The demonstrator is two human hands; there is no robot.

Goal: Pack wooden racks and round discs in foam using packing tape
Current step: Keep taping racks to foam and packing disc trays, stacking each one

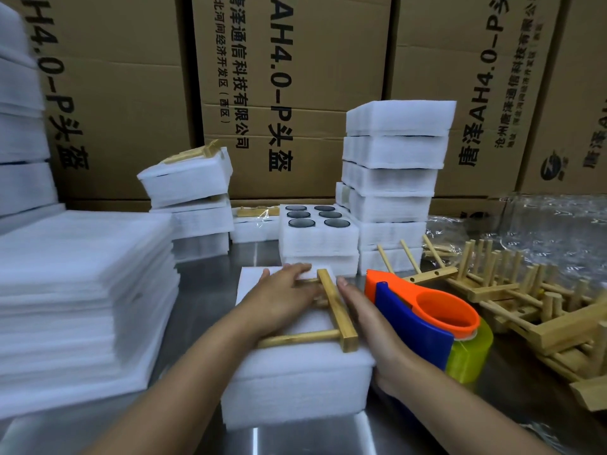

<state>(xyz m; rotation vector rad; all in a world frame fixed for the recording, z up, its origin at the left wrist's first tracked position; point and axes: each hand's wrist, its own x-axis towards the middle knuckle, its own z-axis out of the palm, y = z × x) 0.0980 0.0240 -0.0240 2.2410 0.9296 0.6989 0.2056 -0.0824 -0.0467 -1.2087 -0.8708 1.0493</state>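
Head view: left hand [282, 297] lies flat and open on the wooden rack [335, 310], right hand [368, 326] open against the foam block [295, 382]; unclamped, the rack could slide off.

A pale wooden rack [331, 315] lies flat atop a thick white foam block [297, 382] at six o'clock. At twelve o'clock, six dark round discs [315, 216] sit in foam holes. The orange-and-blue tape dispenser [423, 323] with its yellowish roll stands at three o'clock, just beside the block.

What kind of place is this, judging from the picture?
Probably a packing area in a warehouse or small factory: large printed cardboard cartons along the back, stacked foam blocks, and a tape dispenser on a metal table.
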